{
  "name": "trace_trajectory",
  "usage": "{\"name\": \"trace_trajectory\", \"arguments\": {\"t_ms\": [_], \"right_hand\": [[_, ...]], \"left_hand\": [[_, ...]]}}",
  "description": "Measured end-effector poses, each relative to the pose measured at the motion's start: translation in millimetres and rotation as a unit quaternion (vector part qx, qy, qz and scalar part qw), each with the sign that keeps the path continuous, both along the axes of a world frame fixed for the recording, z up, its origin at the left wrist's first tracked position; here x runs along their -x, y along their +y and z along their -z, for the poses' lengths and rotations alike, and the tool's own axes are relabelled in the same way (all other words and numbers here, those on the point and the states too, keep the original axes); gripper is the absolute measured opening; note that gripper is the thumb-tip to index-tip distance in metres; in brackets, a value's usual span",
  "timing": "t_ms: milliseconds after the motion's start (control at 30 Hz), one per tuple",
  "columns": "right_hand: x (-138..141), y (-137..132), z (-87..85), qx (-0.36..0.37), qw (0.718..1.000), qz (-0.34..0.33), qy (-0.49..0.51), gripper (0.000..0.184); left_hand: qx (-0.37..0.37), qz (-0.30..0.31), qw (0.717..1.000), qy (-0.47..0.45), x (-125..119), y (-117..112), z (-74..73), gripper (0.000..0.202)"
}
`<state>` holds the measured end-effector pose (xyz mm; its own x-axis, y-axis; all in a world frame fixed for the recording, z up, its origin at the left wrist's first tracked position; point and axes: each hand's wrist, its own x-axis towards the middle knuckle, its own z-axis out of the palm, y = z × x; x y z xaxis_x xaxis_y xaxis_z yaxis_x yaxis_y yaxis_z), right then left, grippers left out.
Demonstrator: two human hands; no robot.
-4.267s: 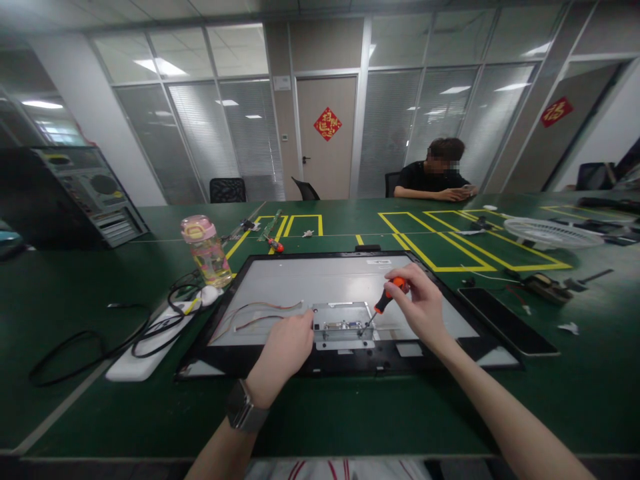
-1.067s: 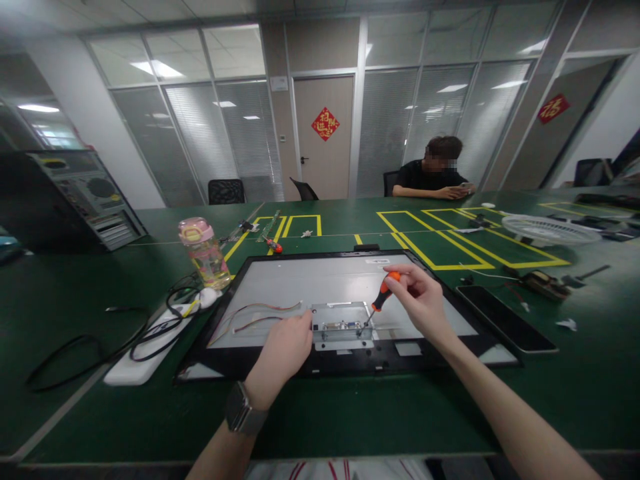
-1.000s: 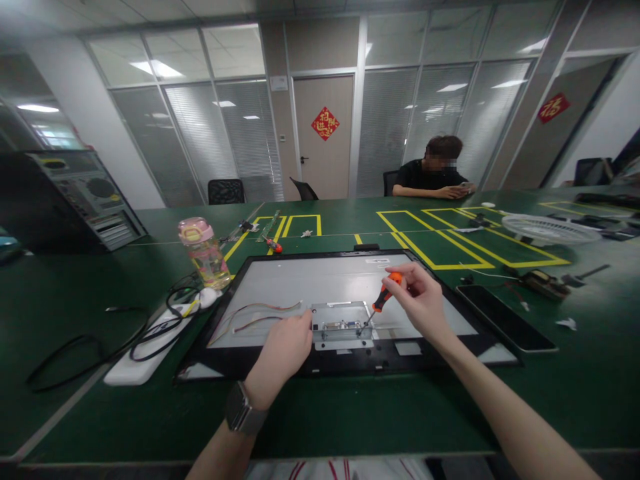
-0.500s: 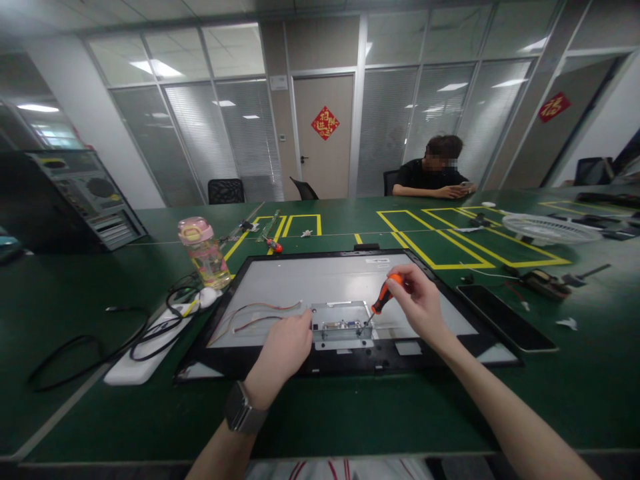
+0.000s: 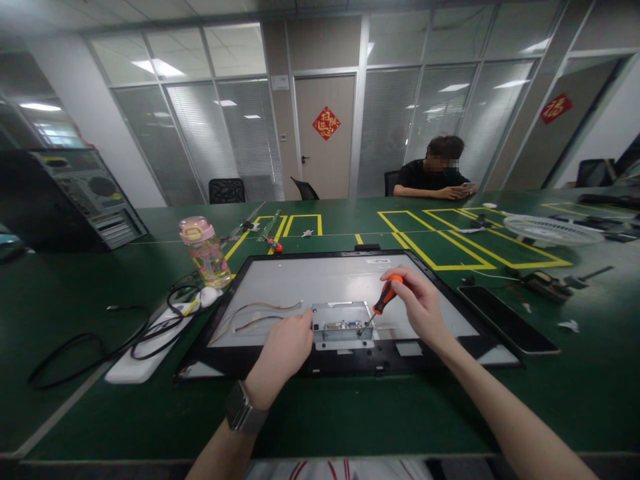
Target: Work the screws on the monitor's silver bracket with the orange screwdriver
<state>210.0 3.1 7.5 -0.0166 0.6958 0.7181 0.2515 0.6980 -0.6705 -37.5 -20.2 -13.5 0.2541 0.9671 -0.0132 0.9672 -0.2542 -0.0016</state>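
Screwdriver [image 5: 389,293] with an orange and black handle, slanting down and leftward from the person's right hand [image 5: 419,307], its tip at the right end of a metal bracket [image 5: 343,312]. That hand's thumb and fingers are closed around the top of the handle. The left hand [image 5: 289,341] has its fingers curled together at the bracket's left edge; whether it grips or only presses cannot be told. The bracket sits on the near half of a grey, black-framed display panel [image 5: 310,280], lying flat on a green worktop [image 5: 320,417]. Left of the panel are a pink-lidded bottle [image 5: 205,250] and a white power strip [image 5: 134,365]; to its right lies a dark phone [image 5: 509,320].
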Motion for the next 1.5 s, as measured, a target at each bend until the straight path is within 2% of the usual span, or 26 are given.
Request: {"name": "trace_trajectory", "arguments": {"t_ms": [100, 267, 400, 500, 700, 933, 1133, 1367, 1500], "right_hand": [[-0.7, -0.9, -0.4, -0.035, 0.998, 0.033, -0.039, 0.024], [-0.4, 0.5, 3.8, -0.039, 0.997, 0.051, -0.039, 0.023], [-0.5, 1.1, 3.3, -0.077, 0.993, 0.060, -0.063, 0.020], [0.1, 0.1, 1.2, -0.074, 0.992, 0.076, -0.068, 0.014], [0.7, 1.4, 4.0, -0.040, 0.996, 0.054, -0.052, 0.018], [0.1, 1.2, 3.3, -0.064, 0.994, 0.056, -0.076, 0.022], [1.3, 1.0, 3.1, -0.066, 0.990, 0.085, -0.087, 0.007], [0.5, 3.9, 10.9, -0.108, 0.989, 0.078, -0.070, 0.015], [0.4, 2.2, 7.1, -0.104, 0.989, 0.066, -0.086, 0.014]], "left_hand": [[0.005, -0.001, 1.000, -0.002, -0.2, -0.6, -2.1, 0.022], [0.009, -0.003, 1.000, 0.003, -0.7, -0.6, -3.7, 0.022], [0.012, -0.006, 1.000, 0.001, -0.8, -0.7, -3.0, 0.023], [0.014, -0.007, 1.000, 0.000, -0.6, -0.7, -2.8, 0.022], [0.010, -0.003, 1.000, 0.001, -0.3, 0.0, -2.3, 0.021], [0.011, -0.002, 1.000, -0.001, -1.0, -0.1, -2.8, 0.023], [0.012, -0.003, 1.000, -0.002, -0.3, 0.0, -1.6, 0.024], [0.010, -0.002, 1.000, -0.002, -0.3, -0.6, -2.3, 0.026], [-0.004, 0.003, 1.000, -0.006, 0.3, -0.3, -0.6, 0.024]]}}
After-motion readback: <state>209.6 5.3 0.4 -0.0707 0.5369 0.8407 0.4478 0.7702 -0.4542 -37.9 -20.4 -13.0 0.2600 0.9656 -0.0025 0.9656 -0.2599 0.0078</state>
